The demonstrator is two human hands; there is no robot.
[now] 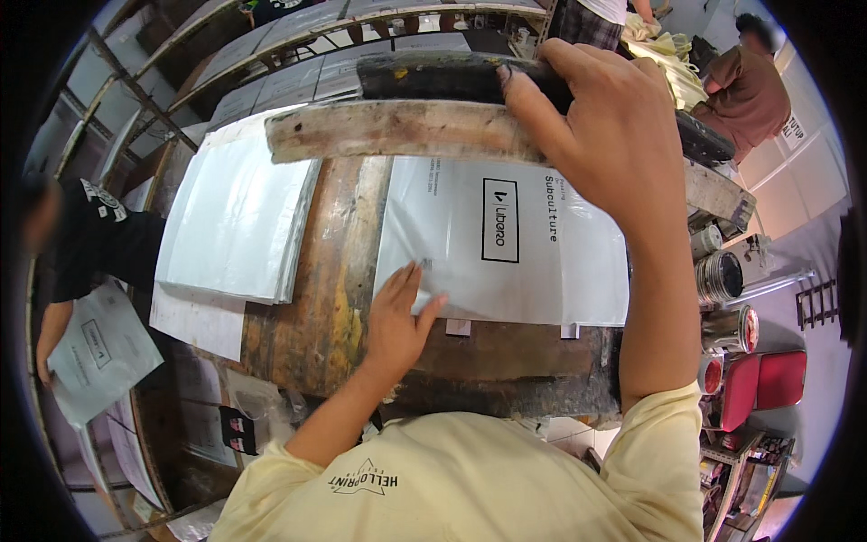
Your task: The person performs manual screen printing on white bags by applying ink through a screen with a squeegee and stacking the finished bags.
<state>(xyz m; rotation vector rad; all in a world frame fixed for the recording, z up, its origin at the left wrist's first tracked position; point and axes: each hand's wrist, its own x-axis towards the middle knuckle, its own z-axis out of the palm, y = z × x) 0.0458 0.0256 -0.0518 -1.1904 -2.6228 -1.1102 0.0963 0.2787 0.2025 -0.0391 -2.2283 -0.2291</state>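
A white plastic sheet or bag (415, 217) with black printing lies flat on the stained wooden worktable (334, 262). My left hand (397, 312) rests on its near left part, fingers stretched out and thumb apart. Above the sheet's far edge, a wooden screen-printing frame (397, 131) stands raised and tilted, its bare wooden edge toward me. My right hand (614, 117) grips this frame near its right end, thumb on the near side and fingers over the top. Two small pale tabs, including the left tab (458, 327), show at the sheet's near edge.
Left of the printed sheet lies a stack of blank white sheets (239, 208). At far left, another person (99, 226) holds a printed sheet (99, 357) beside racks. Cans (720, 274) and a red chair (763, 379) stand at right. Someone in brown (745, 95) is at back right.
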